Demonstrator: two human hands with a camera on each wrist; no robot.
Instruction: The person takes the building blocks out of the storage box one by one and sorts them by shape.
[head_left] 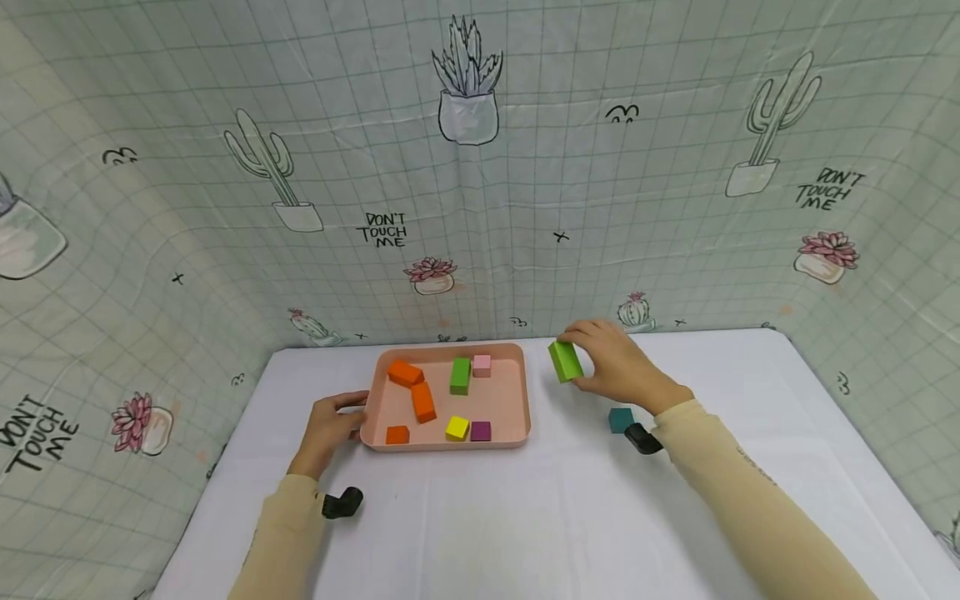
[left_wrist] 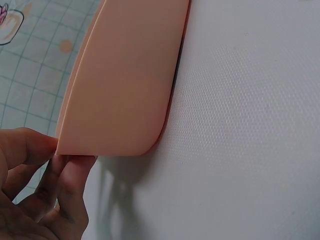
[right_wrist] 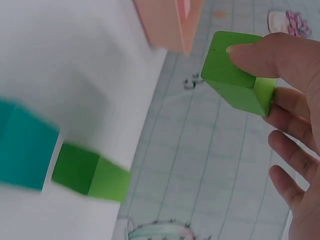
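My right hand (head_left: pixel 618 364) pinches a green rectangular block (head_left: pixel 566 362) between thumb and fingers, above the table just right of the pink tray (head_left: pixel 521 417). In the right wrist view, the thumb lies on one face of that block (right_wrist: pixel 232 65). With its fingertips, my left hand (head_left: pixel 327 429) grips the rim at the tray's left end; the left wrist view shows this hand (left_wrist: pixel 45 190) pinching the tray edge (left_wrist: pixel 120 100). Inside the tray lie three orange blocks (head_left: pixel 423 402), a green block (head_left: pixel 460 377), a pink cube (head_left: pixel 482 366), a yellow cube (head_left: pixel 457 428) and a purple cube (head_left: pixel 481 431).
A teal block (head_left: pixel 620 420) sits on the white table (head_left: pixel 480 525) below the right hand. Near it in the right wrist view is another green block (right_wrist: pixel 90 172), not visible in the head view. A patterned cloth (head_left: pixel 525 183) rises behind the table.
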